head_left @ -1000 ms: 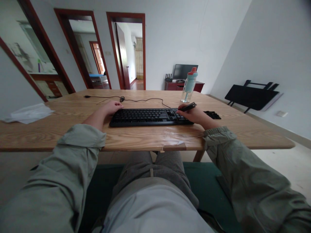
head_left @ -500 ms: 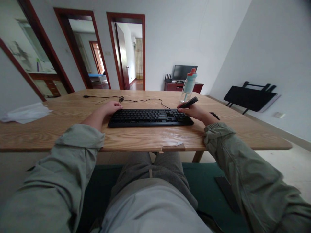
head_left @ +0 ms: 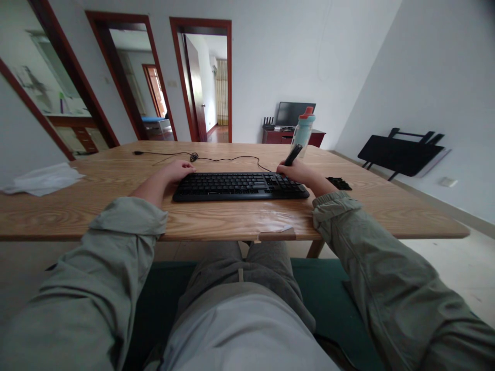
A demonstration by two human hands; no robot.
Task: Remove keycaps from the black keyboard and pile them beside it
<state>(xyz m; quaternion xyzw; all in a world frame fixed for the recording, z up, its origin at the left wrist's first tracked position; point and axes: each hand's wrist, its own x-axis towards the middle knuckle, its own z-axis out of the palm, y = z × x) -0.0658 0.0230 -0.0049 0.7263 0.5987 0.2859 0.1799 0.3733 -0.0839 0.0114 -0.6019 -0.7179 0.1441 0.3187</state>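
Note:
A black keyboard [head_left: 240, 186] lies on the wooden table [head_left: 216, 219] in front of me. My left hand [head_left: 178, 170] rests closed against the keyboard's far left corner, fingers curled on its edge. My right hand [head_left: 297, 172] sits over the keyboard's right end, closed round a slim black tool [head_left: 293, 154] that points up and away, with its lower end hidden in my fingers at the keys. A small pile of black keycaps [head_left: 339, 183] lies on the table just right of that hand.
A water bottle [head_left: 302, 132] with a red cap stands behind the keyboard's right end. The keyboard cable [head_left: 216, 158] runs across the far side of the table. White cloth or paper [head_left: 42, 179] lies at the left edge. A folded black table [head_left: 400, 153] leans on the right wall.
My right hand has tipped the black tool from nearly flat to steeply upright and shifted slightly left over the right-hand keys. My left hand has stayed put.

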